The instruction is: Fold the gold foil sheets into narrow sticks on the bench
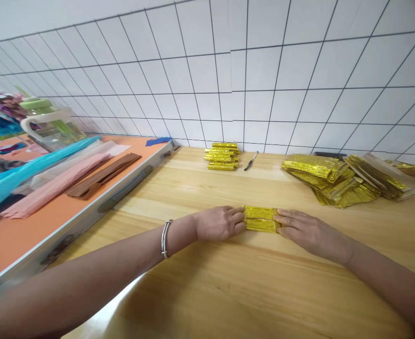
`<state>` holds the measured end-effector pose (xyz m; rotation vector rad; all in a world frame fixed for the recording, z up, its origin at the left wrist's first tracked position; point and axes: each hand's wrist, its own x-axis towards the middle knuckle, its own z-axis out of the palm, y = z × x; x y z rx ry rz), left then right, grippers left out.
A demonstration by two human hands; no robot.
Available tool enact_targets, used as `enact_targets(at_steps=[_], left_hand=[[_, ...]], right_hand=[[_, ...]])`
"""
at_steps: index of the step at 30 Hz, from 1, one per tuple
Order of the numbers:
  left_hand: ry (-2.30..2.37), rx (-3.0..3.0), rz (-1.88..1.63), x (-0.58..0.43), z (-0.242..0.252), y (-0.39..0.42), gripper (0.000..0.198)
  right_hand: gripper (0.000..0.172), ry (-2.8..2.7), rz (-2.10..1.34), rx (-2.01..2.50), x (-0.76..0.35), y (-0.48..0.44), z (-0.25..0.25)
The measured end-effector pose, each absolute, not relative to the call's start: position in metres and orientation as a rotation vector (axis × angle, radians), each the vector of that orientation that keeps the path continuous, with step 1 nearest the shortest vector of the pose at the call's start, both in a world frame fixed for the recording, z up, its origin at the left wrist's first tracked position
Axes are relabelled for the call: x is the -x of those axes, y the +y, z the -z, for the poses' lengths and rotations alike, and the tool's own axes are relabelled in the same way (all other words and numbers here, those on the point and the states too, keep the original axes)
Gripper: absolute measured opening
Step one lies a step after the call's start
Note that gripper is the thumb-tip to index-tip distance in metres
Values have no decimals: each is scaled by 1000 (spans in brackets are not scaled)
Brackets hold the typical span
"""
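Note:
A small folded piece of gold metallic foil point(261, 219) lies on the wooden table, with a crease running lengthwise through its middle. At its left end my left hand point(219, 223), with a silver bracelet on the wrist, has its fingers curled and closed on the edge. My right hand point(311, 235) grips the opposite end, fingers together and fairly straight; the thumb is mostly hidden. Farther back, several narrow folded gold foil strips point(222, 157) are stacked near the wall. A loose pile of wider gold foil pieces point(329, 176) lies to the right.
A pen point(251, 160) rests beside the stacked strips. To the left, an orange-topped surface point(137, 162) with a raised edge carries brown paper point(105, 175), pink paper point(57, 186), blue paper point(27, 172) and a pitcher with a green lid point(40, 106). A white tiled wall point(193, 77) bounds the back.

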<state>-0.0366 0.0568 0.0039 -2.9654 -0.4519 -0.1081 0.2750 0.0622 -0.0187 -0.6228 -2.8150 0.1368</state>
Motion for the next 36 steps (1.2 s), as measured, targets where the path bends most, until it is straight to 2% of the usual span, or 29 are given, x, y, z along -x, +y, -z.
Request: enact_targets(at_steps=[9, 18, 36], left_hand=[[-883, 2903, 412, 35, 17, 44, 21], [-962, 2919, 544, 33, 24, 40, 16], [-991, 3091, 765, 38, 18, 42, 15]], right_hand=[[21, -2640, -135, 644, -272, 60, 26], [19, -2616, -17, 680, -269, 55, 31], [18, -2556, -282, 825, -270, 58, 33]])
